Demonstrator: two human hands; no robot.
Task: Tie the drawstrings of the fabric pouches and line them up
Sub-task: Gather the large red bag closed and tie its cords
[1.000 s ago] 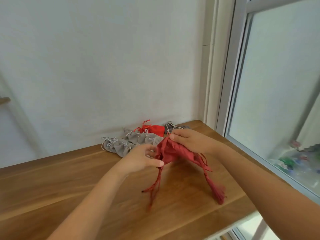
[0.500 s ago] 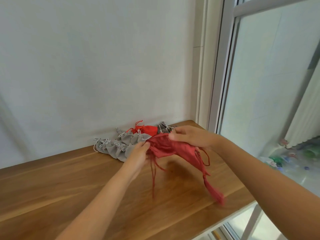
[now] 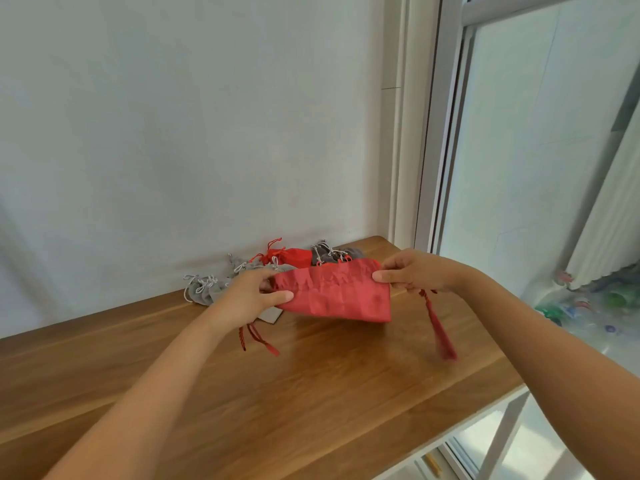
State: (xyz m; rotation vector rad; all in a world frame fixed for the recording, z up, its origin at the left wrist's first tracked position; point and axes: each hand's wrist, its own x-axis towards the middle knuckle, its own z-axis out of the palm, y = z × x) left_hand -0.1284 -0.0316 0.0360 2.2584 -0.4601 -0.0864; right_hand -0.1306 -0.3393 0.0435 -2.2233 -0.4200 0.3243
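A red fabric pouch (image 3: 339, 292) is stretched flat between my hands, a little above the wooden table (image 3: 311, 393). My left hand (image 3: 249, 296) pinches its left edge and my right hand (image 3: 412, 275) pinches its right edge. A red tasselled drawstring (image 3: 440, 334) hangs below my right hand, and another red cord (image 3: 258, 337) dangles under my left hand. Behind the pouch, against the wall, lies a row of tied pouches: grey ones (image 3: 204, 289), a small red one (image 3: 291, 256) and a darker grey one (image 3: 329, 252).
A white wall stands behind the table. A window frame (image 3: 436, 133) rises at the right, just past the table's far right corner. The table's right edge (image 3: 485, 420) drops off toward a white leg below.
The bunched red pouch has been pulled out flat between my hands. My hands moved apart, left to the left and right to the right. The tassels now hang at either side.
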